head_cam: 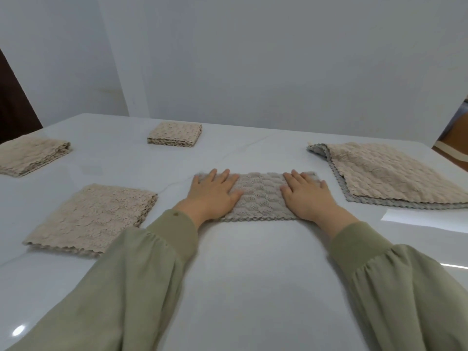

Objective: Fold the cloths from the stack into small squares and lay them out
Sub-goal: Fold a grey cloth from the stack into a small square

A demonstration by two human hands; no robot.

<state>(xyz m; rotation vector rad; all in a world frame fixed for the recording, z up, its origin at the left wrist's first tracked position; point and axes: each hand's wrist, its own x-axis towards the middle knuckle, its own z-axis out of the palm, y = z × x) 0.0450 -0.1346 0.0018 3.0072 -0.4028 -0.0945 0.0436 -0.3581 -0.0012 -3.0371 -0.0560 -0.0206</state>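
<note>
On the worktop (240,262) our flat left hand (215,191) and right hand (307,196) press the cloth (260,196), grasping nothing; uneven pressure could skew its fold.

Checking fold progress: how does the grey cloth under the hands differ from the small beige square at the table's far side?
The grey cloth is a long strip, folded partway; the beige square is compact and thick. The left hand and right hand press the grey cloth flat; the beige square lies untouched. Both share a bumpy weave and scalloped edges.
</note>
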